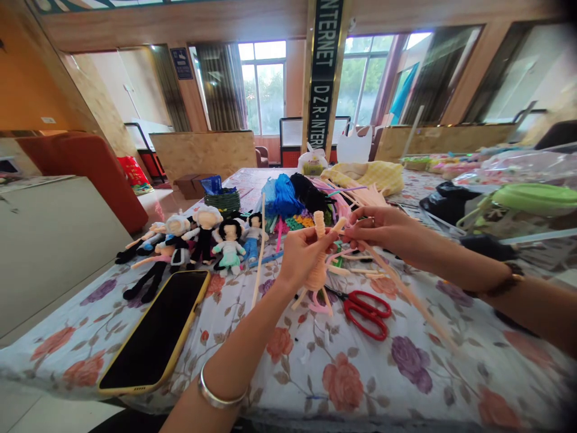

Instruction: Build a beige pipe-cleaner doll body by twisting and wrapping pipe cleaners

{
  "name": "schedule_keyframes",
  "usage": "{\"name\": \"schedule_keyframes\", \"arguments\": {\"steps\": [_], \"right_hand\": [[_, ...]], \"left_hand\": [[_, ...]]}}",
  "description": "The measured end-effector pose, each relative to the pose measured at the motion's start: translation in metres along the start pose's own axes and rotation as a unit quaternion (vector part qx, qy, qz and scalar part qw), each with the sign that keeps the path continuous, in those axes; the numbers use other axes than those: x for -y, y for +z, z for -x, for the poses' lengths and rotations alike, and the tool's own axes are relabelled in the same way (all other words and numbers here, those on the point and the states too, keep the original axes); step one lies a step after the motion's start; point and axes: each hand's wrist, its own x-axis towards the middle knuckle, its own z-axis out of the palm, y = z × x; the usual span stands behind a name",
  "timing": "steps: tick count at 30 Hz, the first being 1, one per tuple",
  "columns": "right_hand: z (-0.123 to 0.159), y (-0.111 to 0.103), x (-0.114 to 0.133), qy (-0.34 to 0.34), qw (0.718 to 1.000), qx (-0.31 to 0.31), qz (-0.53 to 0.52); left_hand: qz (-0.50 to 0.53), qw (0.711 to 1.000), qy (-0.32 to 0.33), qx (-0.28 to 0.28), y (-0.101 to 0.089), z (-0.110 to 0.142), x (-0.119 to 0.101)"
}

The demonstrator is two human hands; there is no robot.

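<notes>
Grip of the left hand [298,257] is closed round one peach fuzzy-stem figure [317,275], held above the counter [406,400] with its floral cloth; fingers cover the figure's middle. Two stubs poke up above the hand, one coiled thick, the other short and plain. The right hand [376,225], just beside it, pinches one long peach fuzzy strip [396,278] between thumb and fingers. The strip's far end blurs at lower right, and I cannot tell whether its near end joins the figure. One silver bangle [220,394] circles the left wrist, one dark bracelet [505,279] the right.

Below the hands lies one pair of red-handled scissors [349,304], both loops in view, the blades partly hidden. One pale upright-looking stem [258,255] lies left of the left hand. Farther left is one black-screened phone in a yellow case [155,331]; behind it sit at least five small yarn-haired dolls [207,231], overlapping too much for a sure count. Beyond the hands are one bright blue bundle [286,192] and one black bundle [311,191] of fuzzy stems. One light-green-topped container [536,198] is cut off at the right edge.
</notes>
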Motion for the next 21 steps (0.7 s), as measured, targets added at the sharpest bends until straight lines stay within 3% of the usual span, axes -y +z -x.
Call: {"name": "schedule_keyframes", "arguments": {"steps": [5,8,12,14,16,18,21], "right_hand": [[0.000,0.000,-0.005,-0.011,1.000,0.026,0.012],[0.001,-0.003,-0.005,-0.082,0.987,0.033,0.132],[0.003,-0.009,0.001,-0.229,0.911,0.057,0.339],[0.004,-0.011,0.002,-0.285,0.871,0.101,0.387],[0.004,-0.011,0.002,-0.304,0.854,0.128,0.402],[0.001,-0.008,-0.001,-0.296,0.858,0.139,0.396],[-0.003,-0.002,-0.005,-0.238,0.889,0.115,0.374]], "left_hand": [[0.043,0.998,-0.038,0.001,0.000,0.000,-0.005],[0.054,0.996,-0.071,-0.004,0.000,0.000,-0.009],[0.051,0.994,-0.099,0.014,-0.001,0.002,-0.011],[0.031,0.994,-0.099,0.018,-0.002,0.003,-0.012],[0.013,0.993,-0.112,0.020,-0.003,0.003,-0.010],[0.007,0.991,-0.130,0.030,-0.004,0.003,-0.007],[0.007,0.991,-0.126,0.047,-0.005,0.003,-0.003]]}}
